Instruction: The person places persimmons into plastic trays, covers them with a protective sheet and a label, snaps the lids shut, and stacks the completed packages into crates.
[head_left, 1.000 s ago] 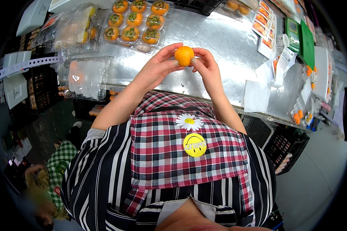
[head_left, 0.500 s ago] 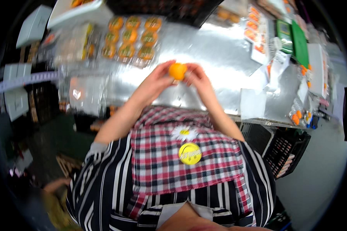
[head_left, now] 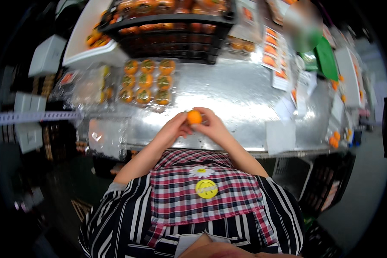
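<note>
A round orange persimmon (head_left: pixel 194 117) is between my hands, low over the metal table, with no leafy top showing. My right hand (head_left: pixel 211 127) grips it from the right, thumb below and fingers over the far side. Curled fingers of my left hand (head_left: pixel 175 129) touch its left side. Beyond my left hand, a clear plastic tray (head_left: pixel 155 80) carries rows of persimmons with green tops.
A black crate (head_left: pixel 172 41) of packed persimmons stands at the back, beside a white box (head_left: pixel 82 45) of loose fruit. Clear packaging (head_left: pixel 107 136) lies at left. Paper sheets (head_left: pixel 281 136), label sheets (head_left: pixel 271 49) and a green item (head_left: pixel 327 58) lie at right.
My view has tilted up, so the table and hands sit lower and more of the black crate shows. Both hands stay around the persimmon, and its turned position has shifted slightly.
</note>
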Action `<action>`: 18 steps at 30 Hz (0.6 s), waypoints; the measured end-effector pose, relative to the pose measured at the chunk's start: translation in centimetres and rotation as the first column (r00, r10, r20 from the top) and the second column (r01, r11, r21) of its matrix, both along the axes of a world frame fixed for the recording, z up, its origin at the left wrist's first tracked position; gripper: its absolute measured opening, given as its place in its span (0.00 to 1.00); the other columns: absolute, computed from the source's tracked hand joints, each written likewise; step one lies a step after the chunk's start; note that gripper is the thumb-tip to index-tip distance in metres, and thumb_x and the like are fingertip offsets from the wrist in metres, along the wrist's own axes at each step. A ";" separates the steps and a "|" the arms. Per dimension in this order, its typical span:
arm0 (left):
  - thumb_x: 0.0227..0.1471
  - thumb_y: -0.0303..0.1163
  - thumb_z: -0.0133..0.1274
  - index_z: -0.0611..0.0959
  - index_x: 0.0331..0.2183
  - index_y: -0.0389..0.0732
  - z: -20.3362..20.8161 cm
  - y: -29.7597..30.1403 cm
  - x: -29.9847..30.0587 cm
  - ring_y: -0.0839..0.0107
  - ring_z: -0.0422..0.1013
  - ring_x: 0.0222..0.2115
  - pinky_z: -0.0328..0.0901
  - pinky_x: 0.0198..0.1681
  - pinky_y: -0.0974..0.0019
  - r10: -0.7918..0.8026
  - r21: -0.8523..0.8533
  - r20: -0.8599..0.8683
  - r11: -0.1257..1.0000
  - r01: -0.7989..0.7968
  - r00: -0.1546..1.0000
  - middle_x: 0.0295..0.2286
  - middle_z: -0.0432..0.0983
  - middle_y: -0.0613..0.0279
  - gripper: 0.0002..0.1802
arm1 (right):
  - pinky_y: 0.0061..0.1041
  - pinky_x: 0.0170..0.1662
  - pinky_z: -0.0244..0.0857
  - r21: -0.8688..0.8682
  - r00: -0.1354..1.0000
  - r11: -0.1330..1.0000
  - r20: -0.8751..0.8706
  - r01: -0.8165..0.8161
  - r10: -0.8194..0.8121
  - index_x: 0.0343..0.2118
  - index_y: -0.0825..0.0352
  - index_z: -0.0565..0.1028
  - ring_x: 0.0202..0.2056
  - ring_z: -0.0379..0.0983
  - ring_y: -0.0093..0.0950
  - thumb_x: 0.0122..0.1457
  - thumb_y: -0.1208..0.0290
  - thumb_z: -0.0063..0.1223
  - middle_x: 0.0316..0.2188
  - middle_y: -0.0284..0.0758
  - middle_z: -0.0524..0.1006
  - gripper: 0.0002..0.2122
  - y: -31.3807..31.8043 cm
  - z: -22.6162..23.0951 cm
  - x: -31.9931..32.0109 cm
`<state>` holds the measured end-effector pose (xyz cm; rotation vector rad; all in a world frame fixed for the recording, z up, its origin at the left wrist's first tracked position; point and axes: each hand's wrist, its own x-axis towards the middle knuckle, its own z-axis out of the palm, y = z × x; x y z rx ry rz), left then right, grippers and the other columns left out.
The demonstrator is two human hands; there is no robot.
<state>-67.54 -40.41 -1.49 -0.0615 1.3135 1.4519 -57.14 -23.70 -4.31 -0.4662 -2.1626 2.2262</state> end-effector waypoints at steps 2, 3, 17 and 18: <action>0.62 0.47 0.42 0.68 0.54 0.41 0.0 -0.2 0.1 0.73 0.73 0.31 0.66 0.31 0.74 -0.023 -0.019 0.007 1.000 0.023 1.000 0.37 0.74 0.61 0.25 | 0.23 0.41 0.68 -0.050 0.992 0.998 0.118 0.047 -0.041 0.55 0.66 0.67 0.37 0.71 0.25 0.51 0.69 0.62 0.45 0.38 0.72 0.27 1.1 -1.5 -0.5; 0.62 0.45 0.43 0.68 0.55 0.41 0.0 -0.5 0.0 0.73 0.73 0.32 0.66 0.32 0.73 -0.040 -0.002 -0.029 0.999 0.040 0.999 0.38 0.74 0.61 0.25 | 0.22 0.41 0.68 -0.043 0.982 0.995 0.171 0.090 -0.081 0.54 0.67 0.67 0.36 0.71 0.25 0.50 0.69 0.62 0.46 0.38 0.72 0.27 1.9 -2.4 -1.1; 0.59 0.35 0.47 0.75 0.50 0.41 3.8 -8.6 -2.3 0.77 0.70 0.38 0.64 0.42 0.73 0.009 -0.095 -0.359 0.994 -0.046 0.933 0.39 0.75 0.65 0.18 | 0.35 0.52 0.63 0.751 0.978 0.628 -0.184 0.205 -0.099 0.57 0.72 0.60 0.50 0.64 0.46 0.49 0.72 0.59 0.52 0.50 0.63 0.32 4.1 -3.6 -15.9; 0.58 0.35 0.48 0.75 0.50 0.41 3.9 -9.6 -3.5 0.75 0.70 0.40 0.64 0.44 0.72 0.067 -0.161 -0.486 0.973 -0.165 0.871 0.40 0.75 0.64 0.18 | 0.35 0.52 0.63 0.767 0.976 0.607 -0.201 0.211 -0.084 0.57 0.72 0.61 0.51 0.64 0.45 0.49 0.72 0.59 0.53 0.50 0.62 0.32 4.0 -3.1 -15.2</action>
